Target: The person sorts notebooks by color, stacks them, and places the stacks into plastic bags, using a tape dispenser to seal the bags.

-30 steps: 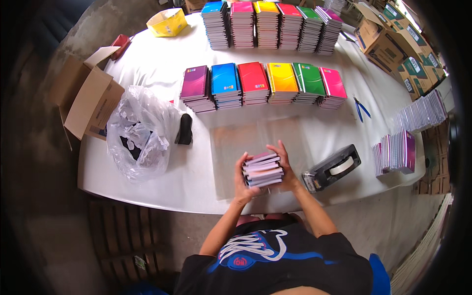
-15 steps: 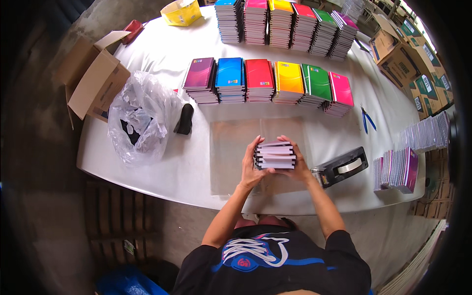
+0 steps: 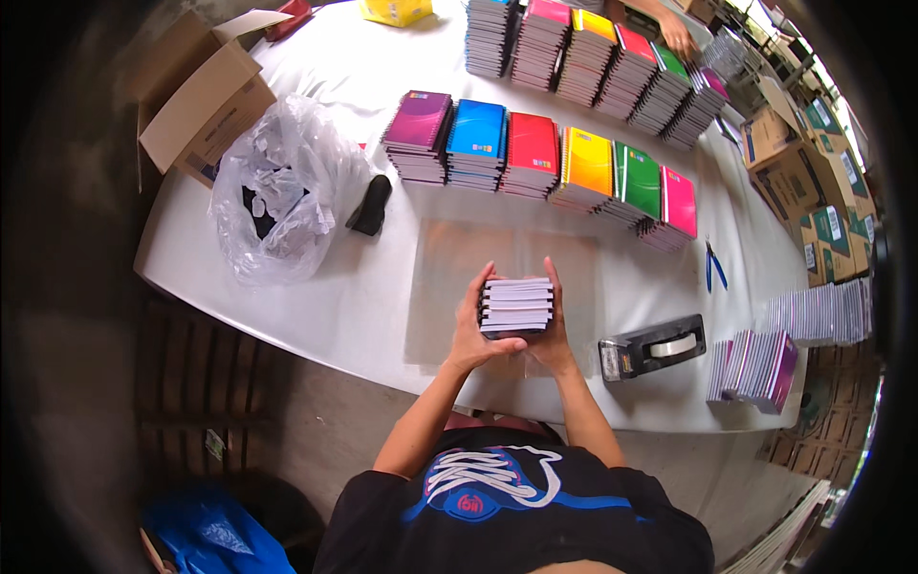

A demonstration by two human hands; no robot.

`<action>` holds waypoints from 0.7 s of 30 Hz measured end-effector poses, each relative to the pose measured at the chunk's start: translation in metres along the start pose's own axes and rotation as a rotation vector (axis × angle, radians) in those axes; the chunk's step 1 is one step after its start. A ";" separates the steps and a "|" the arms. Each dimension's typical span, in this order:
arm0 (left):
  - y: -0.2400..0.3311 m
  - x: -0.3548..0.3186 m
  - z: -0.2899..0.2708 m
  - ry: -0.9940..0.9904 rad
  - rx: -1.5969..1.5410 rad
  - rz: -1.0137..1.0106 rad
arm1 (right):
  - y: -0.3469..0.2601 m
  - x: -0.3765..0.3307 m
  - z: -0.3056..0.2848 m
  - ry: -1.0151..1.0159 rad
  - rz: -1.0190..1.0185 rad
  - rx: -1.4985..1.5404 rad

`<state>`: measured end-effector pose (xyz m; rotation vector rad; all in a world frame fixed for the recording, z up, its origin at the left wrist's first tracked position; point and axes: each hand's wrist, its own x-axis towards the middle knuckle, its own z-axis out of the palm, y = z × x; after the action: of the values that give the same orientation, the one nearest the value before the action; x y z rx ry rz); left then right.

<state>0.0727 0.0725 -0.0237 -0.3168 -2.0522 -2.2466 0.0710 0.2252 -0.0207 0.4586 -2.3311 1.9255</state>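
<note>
Between my two hands I hold a small stack of spiral notebooks (image 3: 517,304), page edges facing up toward me. My left hand (image 3: 474,325) presses the spiral side, its thumb along the near edge. My right hand (image 3: 555,330) closes on the opposite side, fingers pointing away. Beneath them lie clear plastic sheets (image 3: 440,287) flat on the white-covered table. Beyond is a row of notebook piles, purple (image 3: 421,117), blue (image 3: 478,129), red (image 3: 533,143), yellow (image 3: 586,161), green (image 3: 638,179) and pink (image 3: 679,199).
A tape dispenser (image 3: 626,356) and blue-handled cutters (image 3: 710,266) lie to the right, near more notebooks (image 3: 755,368). On the left are a plastic bag (image 3: 287,210), a black object (image 3: 369,205) and an open carton (image 3: 206,115). Another person's hand (image 3: 677,36) touches the taller far stacks (image 3: 545,48).
The notebooks in my hands now sit squarer and more even than before. Another person's hand has come into view at the far stacks. The whole view has tilted somewhat.
</note>
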 end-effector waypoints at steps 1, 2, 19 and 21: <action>-0.001 0.000 -0.003 -0.029 0.042 0.048 | 0.000 -0.002 0.001 -0.017 0.007 0.132; -0.002 0.001 -0.009 0.008 0.159 0.123 | 0.000 -0.002 0.000 -0.020 0.050 0.204; -0.017 0.009 -0.004 0.057 0.195 0.053 | 0.042 -0.012 -0.019 -0.220 -0.084 -0.208; -0.023 0.007 -0.007 0.066 0.148 -0.011 | 0.011 -0.004 -0.033 -0.306 -0.022 -0.196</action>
<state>0.0602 0.0680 -0.0455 -0.2170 -2.1750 -2.0668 0.0678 0.2601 -0.0254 0.8049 -2.6514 1.6948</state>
